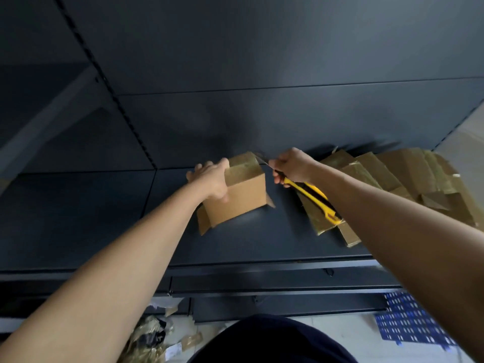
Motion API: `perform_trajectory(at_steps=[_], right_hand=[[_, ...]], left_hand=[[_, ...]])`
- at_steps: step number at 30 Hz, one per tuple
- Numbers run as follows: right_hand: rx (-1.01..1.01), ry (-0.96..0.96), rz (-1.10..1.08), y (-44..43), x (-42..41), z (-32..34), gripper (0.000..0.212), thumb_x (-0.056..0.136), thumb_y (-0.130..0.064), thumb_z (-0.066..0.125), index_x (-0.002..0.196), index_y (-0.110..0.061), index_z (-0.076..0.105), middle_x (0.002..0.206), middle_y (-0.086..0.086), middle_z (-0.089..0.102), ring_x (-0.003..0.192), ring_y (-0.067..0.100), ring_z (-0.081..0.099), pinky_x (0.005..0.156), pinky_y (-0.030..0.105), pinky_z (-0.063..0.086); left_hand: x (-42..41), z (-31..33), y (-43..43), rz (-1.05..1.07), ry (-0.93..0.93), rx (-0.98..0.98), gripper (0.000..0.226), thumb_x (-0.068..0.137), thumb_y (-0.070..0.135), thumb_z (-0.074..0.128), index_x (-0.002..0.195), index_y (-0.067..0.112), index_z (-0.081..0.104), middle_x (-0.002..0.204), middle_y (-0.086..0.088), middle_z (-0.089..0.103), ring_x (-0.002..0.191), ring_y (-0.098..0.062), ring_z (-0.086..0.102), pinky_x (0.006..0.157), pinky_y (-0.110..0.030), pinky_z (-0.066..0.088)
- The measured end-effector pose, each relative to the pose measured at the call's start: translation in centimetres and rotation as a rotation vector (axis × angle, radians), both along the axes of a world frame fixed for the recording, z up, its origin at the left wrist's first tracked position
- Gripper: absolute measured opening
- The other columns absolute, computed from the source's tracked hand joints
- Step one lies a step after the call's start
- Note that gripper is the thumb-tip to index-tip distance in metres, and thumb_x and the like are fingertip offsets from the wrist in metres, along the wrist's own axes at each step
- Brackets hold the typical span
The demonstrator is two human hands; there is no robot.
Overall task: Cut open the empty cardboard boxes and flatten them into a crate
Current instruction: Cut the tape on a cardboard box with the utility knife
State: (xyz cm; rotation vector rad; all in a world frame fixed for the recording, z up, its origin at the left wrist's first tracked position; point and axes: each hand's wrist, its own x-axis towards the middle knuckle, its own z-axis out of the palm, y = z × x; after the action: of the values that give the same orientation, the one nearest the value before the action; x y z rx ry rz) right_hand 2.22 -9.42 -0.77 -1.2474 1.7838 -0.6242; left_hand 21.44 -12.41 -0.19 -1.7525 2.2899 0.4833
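A small brown cardboard box (243,195) stands on a dark shelf (104,218), its top covered in shiny tape and its lower flaps splayed out. My left hand (212,179) grips the box's left top edge and holds it in place. My right hand (293,166) is closed around a yellow and black utility knife (311,197), whose blade tip touches the box's upper right corner. To the right lies a pile of flattened cardboard (398,179) with taped faces, partly hidden under my right forearm.
The dark shelf backs onto a dark panel wall, with a slotted upright (110,93) at left. Below the shelf edge, tape and cardboard scraps (154,336) lie on the floor at left. A blue perforated crate (408,320) sits on the floor at right.
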Motion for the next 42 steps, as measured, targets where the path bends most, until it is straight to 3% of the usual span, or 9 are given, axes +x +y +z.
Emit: perform_trajectory(at_steps=[4, 9, 12, 15, 19, 24, 34, 38, 42], right_hand=[[0.07, 0.185, 0.167, -0.6, -1.1, 0.3, 0.02, 0.097, -0.011, 0.048, 0.081, -0.007, 0.06, 0.059, -0.004, 0.059, 0.057, 0.012, 0.056, 0.056, 0.021, 0.045], [0.172, 0.529, 0.343, -0.6, -0.4, 0.9, 0.031, 0.094, -0.005, 0.048, 0.124, -0.012, 0.053, 0.116, 0.004, 0.057, 0.109, 0.022, 0.051, 0.088, 0.03, 0.045], [0.253, 0.575, 0.411, -0.6, -0.5, 0.9, 0.017, 0.095, -0.019, 0.05, 0.102, -0.012, 0.064, 0.092, 0.006, 0.065, 0.081, 0.02, 0.059, 0.074, 0.031, 0.05], [0.307, 0.609, 0.53, -0.5, -0.6, 0.7, 0.03, 0.093, -0.029, 0.049, 0.071, -0.012, 0.059, 0.064, 0.004, 0.061, 0.058, 0.018, 0.052, 0.062, 0.029, 0.043], [0.275, 0.581, 0.482, -0.1, 0.5, -0.8, 0.017, 0.095, -0.014, 0.045, 0.091, -0.01, 0.062, 0.087, 0.009, 0.065, 0.077, 0.022, 0.059, 0.072, 0.029, 0.047], [0.354, 0.504, 0.578, -0.3, -0.5, -0.9, 0.033, 0.091, -0.026, 0.048, 0.062, -0.011, 0.053, 0.054, 0.004, 0.055, 0.054, 0.019, 0.05, 0.067, 0.031, 0.043], [0.433, 0.308, 0.481, 0.4, -2.1, -1.3, 0.035, 0.096, -0.024, 0.047, 0.068, -0.006, 0.058, 0.058, 0.007, 0.059, 0.056, 0.022, 0.058, 0.062, 0.03, 0.049], [0.429, 0.239, 0.362, 0.8, -2.9, -1.6, 0.036, 0.098, -0.031, 0.042, 0.077, -0.006, 0.055, 0.061, 0.013, 0.061, 0.053, 0.026, 0.065, 0.056, 0.033, 0.056], [0.238, 0.19, 0.198, 0.6, -4.0, -1.5, 0.04, 0.1, -0.036, 0.038, 0.078, -0.008, 0.055, 0.06, 0.012, 0.052, 0.047, 0.023, 0.052, 0.048, 0.029, 0.049]], left_hand=[[1.0, -0.1, -0.1, -0.099, 0.009, -0.004, 0.063, 0.075, 0.026, 0.076, 0.126, 0.027, 0.039, 0.127, -0.003, 0.042, 0.119, -0.027, 0.034, 0.086, -0.037, 0.032], [1.3, -0.6, 0.1, -0.096, 0.12, 0.04, 0.054, 0.078, 0.052, 0.067, 0.122, 0.028, 0.048, 0.125, -0.001, 0.044, 0.121, -0.024, 0.033, 0.084, -0.035, 0.032], [1.8, -1.7, 0.5, -0.087, 0.125, 0.025, 0.038, 0.081, 0.045, 0.068, 0.11, 0.025, 0.053, 0.12, -0.001, 0.045, 0.117, -0.024, 0.033, 0.084, -0.034, 0.027], [1.9, -2.1, 0.5, -0.043, 0.16, 0.051, 0.025, 0.082, 0.041, 0.068, 0.095, 0.024, 0.054, 0.103, 0.004, 0.04, 0.108, -0.021, 0.032, 0.081, -0.032, 0.027], [1.7, -1.9, 0.4, 0.052, 0.244, 0.125, 0.019, 0.084, 0.038, 0.067, 0.078, 0.03, 0.051, 0.11, -0.002, 0.037, 0.103, -0.028, 0.039, 0.084, -0.034, 0.033], [1.3, -2.0, 0.2, 0.075, 0.293, 0.161, 0.02, 0.085, 0.034, 0.067, 0.073, 0.029, 0.052, 0.116, -0.005, 0.039, 0.105, -0.029, 0.045, 0.089, -0.038, 0.04], [2.4, -1.1, -1.1, 0.088, 0.302, 0.071, 0.025, 0.087, 0.04, 0.06, 0.072, 0.024, 0.05, 0.098, 0.002, 0.055, 0.099, -0.023, 0.043, 0.084, -0.033, 0.027], [1.6, -0.9, -1.4, 0.114, 0.272, 0.077, 0.04, 0.097, 0.051, 0.033, 0.094, 0.021, 0.059, 0.105, 0.001, 0.053, 0.103, -0.023, 0.048, 0.095, -0.038, 0.031], [1.4, -0.8, -2.0, 0.124, 0.327, -0.017, 0.023, 0.095, 0.025, 0.05, 0.077, 0.012, 0.055, 0.09, -0.004, 0.059, 0.073, -0.019, 0.052, 0.063, -0.028, 0.04]])
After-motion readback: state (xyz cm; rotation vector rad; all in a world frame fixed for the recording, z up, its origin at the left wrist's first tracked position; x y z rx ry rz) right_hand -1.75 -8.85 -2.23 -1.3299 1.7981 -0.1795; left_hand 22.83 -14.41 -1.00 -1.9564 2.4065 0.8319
